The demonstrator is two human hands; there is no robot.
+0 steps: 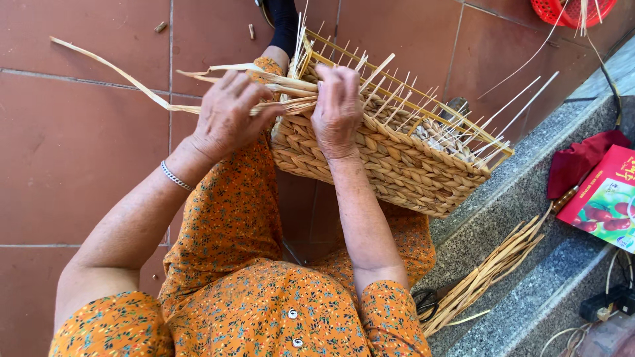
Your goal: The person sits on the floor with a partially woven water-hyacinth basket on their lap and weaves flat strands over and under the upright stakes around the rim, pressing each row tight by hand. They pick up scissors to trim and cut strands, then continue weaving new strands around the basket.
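On basket (pixel 390 158) rim, both hands gripping strands (pixel 218 73)

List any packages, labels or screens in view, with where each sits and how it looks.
Box: at the right edge on the grey stone step, beside a dark red cloth; flat and rectangular, red with a green panel showing red fruit.
No screens or signs show.
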